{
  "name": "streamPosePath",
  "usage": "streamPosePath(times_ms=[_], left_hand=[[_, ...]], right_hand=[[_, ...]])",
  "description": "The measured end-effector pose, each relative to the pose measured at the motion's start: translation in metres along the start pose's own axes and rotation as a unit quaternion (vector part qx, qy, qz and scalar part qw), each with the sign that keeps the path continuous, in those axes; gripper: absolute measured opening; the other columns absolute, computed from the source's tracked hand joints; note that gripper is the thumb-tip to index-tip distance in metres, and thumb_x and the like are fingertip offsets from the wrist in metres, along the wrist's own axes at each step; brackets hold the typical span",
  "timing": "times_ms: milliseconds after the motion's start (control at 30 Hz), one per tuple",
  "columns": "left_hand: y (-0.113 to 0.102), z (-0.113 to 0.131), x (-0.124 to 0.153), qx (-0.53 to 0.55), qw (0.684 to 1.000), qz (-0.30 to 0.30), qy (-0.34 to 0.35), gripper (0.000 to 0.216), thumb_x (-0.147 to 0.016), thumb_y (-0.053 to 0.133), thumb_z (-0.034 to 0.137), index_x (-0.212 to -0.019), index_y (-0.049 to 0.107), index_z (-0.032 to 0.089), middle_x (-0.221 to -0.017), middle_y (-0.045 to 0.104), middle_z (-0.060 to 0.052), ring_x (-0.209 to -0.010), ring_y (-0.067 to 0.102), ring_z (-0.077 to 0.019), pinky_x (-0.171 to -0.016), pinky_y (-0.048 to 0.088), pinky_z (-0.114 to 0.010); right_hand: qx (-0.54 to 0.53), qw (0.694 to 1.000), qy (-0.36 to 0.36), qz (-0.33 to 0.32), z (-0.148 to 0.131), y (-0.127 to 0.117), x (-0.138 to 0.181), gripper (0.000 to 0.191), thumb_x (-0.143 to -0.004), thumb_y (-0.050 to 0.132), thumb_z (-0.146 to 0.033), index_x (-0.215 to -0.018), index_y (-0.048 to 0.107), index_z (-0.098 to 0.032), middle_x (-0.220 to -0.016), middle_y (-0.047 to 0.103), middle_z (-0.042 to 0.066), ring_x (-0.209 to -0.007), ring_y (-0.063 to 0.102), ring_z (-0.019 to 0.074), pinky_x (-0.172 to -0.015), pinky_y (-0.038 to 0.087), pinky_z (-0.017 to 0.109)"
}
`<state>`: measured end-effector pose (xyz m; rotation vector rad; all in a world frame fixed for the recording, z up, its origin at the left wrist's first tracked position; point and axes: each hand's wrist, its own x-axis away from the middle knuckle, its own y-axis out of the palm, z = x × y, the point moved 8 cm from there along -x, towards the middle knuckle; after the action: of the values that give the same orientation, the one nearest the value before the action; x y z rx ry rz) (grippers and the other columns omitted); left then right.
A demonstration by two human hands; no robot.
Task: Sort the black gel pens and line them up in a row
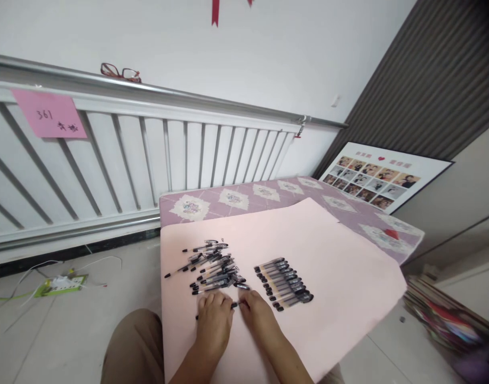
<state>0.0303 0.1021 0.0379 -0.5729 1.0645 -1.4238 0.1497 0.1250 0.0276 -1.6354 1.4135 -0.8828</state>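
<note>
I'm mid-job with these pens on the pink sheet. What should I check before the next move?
1. Pen in hand: one pen is held under the left hand, with an end showing on each side: ok.
2. Right hand meets that pen's end, but whether it grips the pen: cannot tell.
3. Loose pile lies just ahead of both hands, on the pink sheet: ok.
4. Neat row is aligned and apart from the pile: ok.
5. Bare sheet at the row's near end: ok.
6. Whether the held pen is capped: cannot tell.
</note>
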Motion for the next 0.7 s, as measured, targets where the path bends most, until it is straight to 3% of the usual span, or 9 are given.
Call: streamPosePath(times_ms=[300,500,700], left_hand=[[0.0018,-0.0017,0.003,-0.014,1.0,-0.006,0.011,0.01,-0.083,0.055,0.019,-0.086,0.064,0.024,-0.089,0.061,-0.002,-0.092,0.051,-0.0221,-0.081,0.031,-0.038],[-0.0008,-0.001,0.0036,-0.012,1.0,0.001,0.017,0.012,-0.082,0.054,0.016,-0.085,0.063,0.023,-0.09,0.06,-0.002,-0.093,0.05,-0.0223,-0.082,0.031,-0.039],[0.0002,-0.0029,0.0055,-0.005,1.0,0.021,0.016,0.013,-0.08,0.052,0.013,-0.084,0.061,0.022,-0.088,0.059,-0.002,-0.092,0.05,-0.0216,-0.083,0.03,-0.038]], right_hand=[[0.002,1.0,0.007,0.009,0.0054,0.0016,0.0102,0.018,-0.075,0.044,-0.009,-0.073,0.059,-0.019,-0.079,0.059,0.005,-0.075,0.057,0.0172,-0.07,0.042,0.025],[-0.022,0.999,-0.014,0.017,0.0013,0.001,0.0097,0.025,-0.073,0.049,-0.011,-0.094,0.059,-0.02,-0.086,0.059,0.004,-0.077,0.056,0.0169,-0.071,0.043,0.025],[0.018,1.0,-0.011,0.006,-0.0016,0.0055,0.0071,0.018,-0.076,0.044,-0.011,-0.078,0.059,-0.02,-0.085,0.059,0.004,-0.08,0.057,0.0162,-0.073,0.042,0.024]])
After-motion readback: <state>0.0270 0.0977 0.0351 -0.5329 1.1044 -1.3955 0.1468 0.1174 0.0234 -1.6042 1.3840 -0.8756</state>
